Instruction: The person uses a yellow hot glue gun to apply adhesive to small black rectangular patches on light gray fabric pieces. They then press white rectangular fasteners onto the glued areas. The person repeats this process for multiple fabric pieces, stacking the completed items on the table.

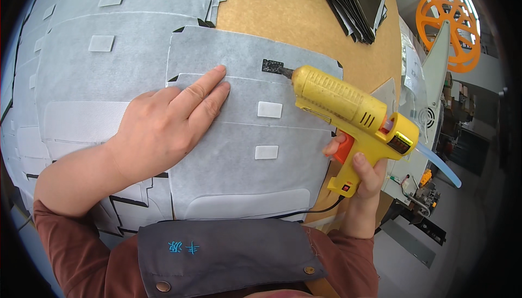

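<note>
My right hand [367, 174] is wrapped round the handle of a yellow hot glue gun [342, 99], a finger at its orange trigger. A translucent glue stick [439, 165] sticks out of the gun's back end. The dark nozzle touches or hovers just over a small black rectangular patch [272, 66] on a grey fabric-like panel [234, 53]. My left hand [163, 116] lies flat with fingers stretched out, pressing on the overlapping grey panels left of the patch. Two white rectangular pads [269, 109] sit on the panels nearer to me.
More grey panels with white pads [101, 43] cover the left side. A stack of dark sheets [361, 4] lies at the far right of the brown table [261, 10]. Beyond the table edge stands an orange reel [448, 32]. The gun's black cord [310, 211] runs along the near edge.
</note>
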`<state>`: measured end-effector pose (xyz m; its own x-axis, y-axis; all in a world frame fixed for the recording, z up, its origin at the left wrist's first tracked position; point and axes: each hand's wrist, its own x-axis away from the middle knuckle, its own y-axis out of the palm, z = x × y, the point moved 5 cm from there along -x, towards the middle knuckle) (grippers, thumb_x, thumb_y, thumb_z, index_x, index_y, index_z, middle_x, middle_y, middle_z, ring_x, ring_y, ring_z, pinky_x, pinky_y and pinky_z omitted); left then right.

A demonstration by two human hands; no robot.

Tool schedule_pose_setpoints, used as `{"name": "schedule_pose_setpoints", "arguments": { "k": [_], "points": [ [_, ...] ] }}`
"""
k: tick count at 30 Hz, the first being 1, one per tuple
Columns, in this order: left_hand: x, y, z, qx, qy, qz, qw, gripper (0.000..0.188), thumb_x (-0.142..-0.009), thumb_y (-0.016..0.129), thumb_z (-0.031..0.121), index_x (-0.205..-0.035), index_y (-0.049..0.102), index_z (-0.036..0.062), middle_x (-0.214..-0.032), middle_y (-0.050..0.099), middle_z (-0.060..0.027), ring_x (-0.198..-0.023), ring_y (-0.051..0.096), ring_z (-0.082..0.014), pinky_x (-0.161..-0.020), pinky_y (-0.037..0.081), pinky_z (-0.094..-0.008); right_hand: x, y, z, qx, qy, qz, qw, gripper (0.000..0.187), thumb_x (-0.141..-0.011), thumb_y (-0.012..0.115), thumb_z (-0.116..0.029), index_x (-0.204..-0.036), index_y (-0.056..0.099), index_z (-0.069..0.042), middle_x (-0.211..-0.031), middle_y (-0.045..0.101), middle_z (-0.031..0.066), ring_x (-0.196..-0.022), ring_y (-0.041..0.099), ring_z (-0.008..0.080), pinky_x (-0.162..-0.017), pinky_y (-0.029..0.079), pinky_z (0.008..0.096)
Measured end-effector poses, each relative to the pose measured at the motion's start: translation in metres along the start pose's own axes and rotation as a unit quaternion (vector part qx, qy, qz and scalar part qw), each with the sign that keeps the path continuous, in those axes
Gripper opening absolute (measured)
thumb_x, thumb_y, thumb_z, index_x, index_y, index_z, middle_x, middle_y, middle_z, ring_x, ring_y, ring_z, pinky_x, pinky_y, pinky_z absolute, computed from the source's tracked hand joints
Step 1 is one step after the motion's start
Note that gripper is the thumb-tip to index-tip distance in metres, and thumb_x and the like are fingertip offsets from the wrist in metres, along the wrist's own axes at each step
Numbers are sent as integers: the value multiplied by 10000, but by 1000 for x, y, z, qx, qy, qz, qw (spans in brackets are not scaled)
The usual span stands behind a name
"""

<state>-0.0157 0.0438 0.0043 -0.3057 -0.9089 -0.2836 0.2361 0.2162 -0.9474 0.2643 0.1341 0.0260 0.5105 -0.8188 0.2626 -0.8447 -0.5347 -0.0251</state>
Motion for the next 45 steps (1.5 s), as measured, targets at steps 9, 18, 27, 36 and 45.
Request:
{"name": "schedule_pose_setpoints", "arguments": {
  "k": [9, 18, 27, 36, 45],
  "points": [
    [-1, -4, 0, 2, 2, -6, 1000, 321, -828, 719, 110, -1133, 666, 26, -1248, 648, -135, -571, 574, -113, -497, 506, -252, -14, 13, -2, -8, -11, -34, 999, 541, -867, 617, -179, -1325, 447, 54, -1083, 610, 204, -942, 639, 259, -815, 520, 384],
    [-1, -2, 0, 4, -1, -10, 1000, 319, -827, 715, 105, -1132, 664, 24, -1257, 645, -132, -569, 565, -111, -499, 504, -249, -14, 8, -1, 7, -3, -35, 999, 538, -879, 625, -174, -1334, 440, 46, -1121, 602, 200, -946, 641, 271, -809, 521, 396],
    [-1, -1, 0, 1, 0, -10, 1000, 315, -825, 721, 105, -1126, 670, 27, -1251, 647, -137, -569, 569, -110, -498, 507, -246, -15, 9, 0, -13, -25, -37, 999, 545, -875, 628, -164, -1341, 433, 39, -1153, 592, 194, -942, 640, 268, -811, 521, 399],
    [-1, -2, 0, 1, -3, -7, 1000, 325, -814, 729, 91, -1126, 666, 21, -1240, 652, -137, -575, 577, -114, -501, 509, -253, -13, 7, -4, 15, -14, -14, 1000, 537, -880, 627, -202, -1310, 447, 65, -1021, 635, 193, -915, 645, 263, -808, 515, 380],
    [-2, -3, 0, 10, -2, 0, 1000, 336, -808, 738, 84, -1130, 667, 22, -1245, 650, -143, -582, 585, -118, -506, 509, -252, -10, -1, -2, 10, -20, 4, 1000, 540, -868, 642, -227, -1289, 466, 60, -1005, 639, 190, -902, 647, 258, -798, 511, 375]
  ]
}}
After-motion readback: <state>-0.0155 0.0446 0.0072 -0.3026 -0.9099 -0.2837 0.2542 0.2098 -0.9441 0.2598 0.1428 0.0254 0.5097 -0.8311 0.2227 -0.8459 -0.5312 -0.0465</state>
